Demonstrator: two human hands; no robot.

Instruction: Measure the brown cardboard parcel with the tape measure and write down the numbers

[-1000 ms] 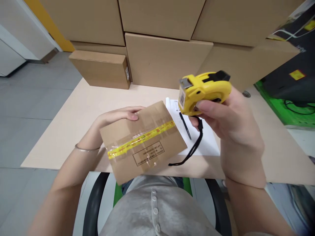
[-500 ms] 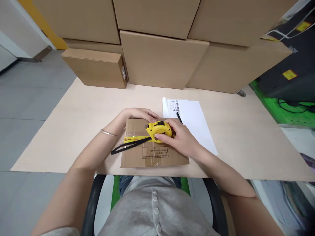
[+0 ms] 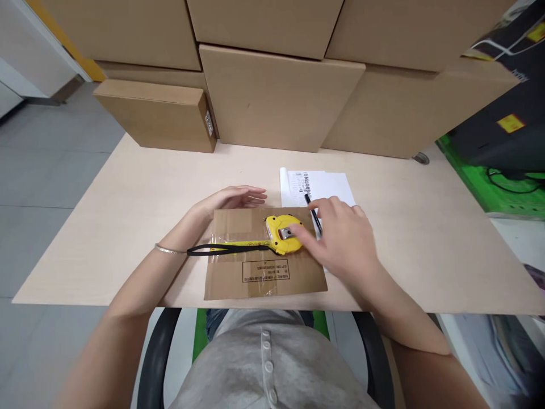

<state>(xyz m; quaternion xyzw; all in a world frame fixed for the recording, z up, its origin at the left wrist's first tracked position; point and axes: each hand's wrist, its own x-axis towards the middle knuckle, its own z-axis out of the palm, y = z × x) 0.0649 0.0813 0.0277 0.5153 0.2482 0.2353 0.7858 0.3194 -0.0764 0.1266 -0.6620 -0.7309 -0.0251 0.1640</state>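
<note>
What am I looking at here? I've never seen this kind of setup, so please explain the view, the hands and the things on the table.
There is no machine: these are a person's bare hands, seen by a camera worn on the head, looking forward and down. On the table lies a small box, with a yellow tape measure and its black strap on top. Beyond it are paper and a pen; larger boxes stand behind. The left hand is open by the box's far left corner. The right hand is open too, its thumb over the tape measure's edge; touch is unclear. Neither hand is gripping anything.
</note>
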